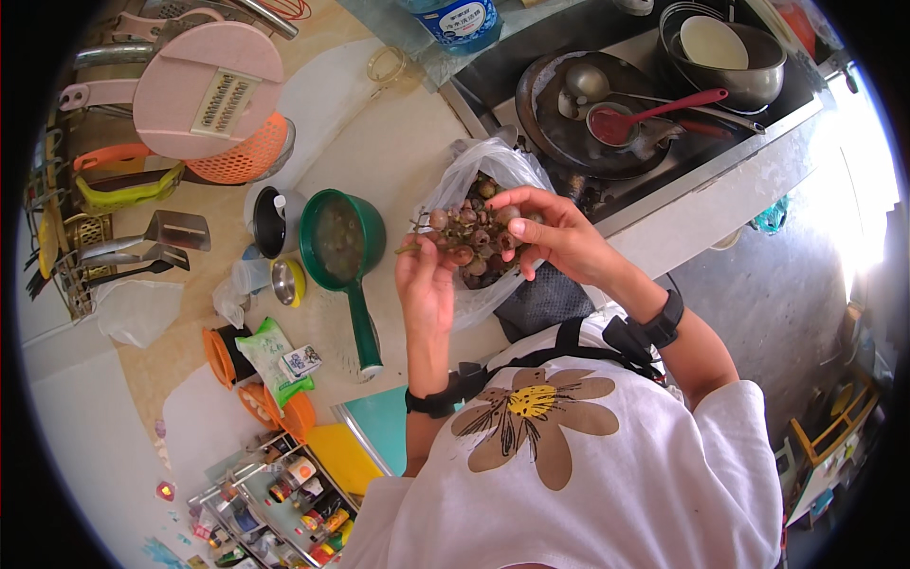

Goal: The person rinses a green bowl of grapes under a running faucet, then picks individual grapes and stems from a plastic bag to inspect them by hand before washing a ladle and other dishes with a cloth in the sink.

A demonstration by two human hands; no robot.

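Grapes (pixel 462 255) look smooth, the bag (pixel 517 163) crinkled, glossy plastic, the dipper (pixel 373 243) smooth plastic.

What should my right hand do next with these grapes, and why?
Probably pluck one grape from the grape bunch: your right hand is at its right side while your left hand holds it from the left, and the green dipper nearby has round, grape-like pieces in liquid.

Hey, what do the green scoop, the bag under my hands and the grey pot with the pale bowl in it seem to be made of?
The green scoop looks like smooth, hard plastic, judging by its even colour and soft sheen. The bag seems to be thin plastic film: see-through and crinkled. The pot appears to be metal, perhaps stainless steel, with a shiny grey wall.
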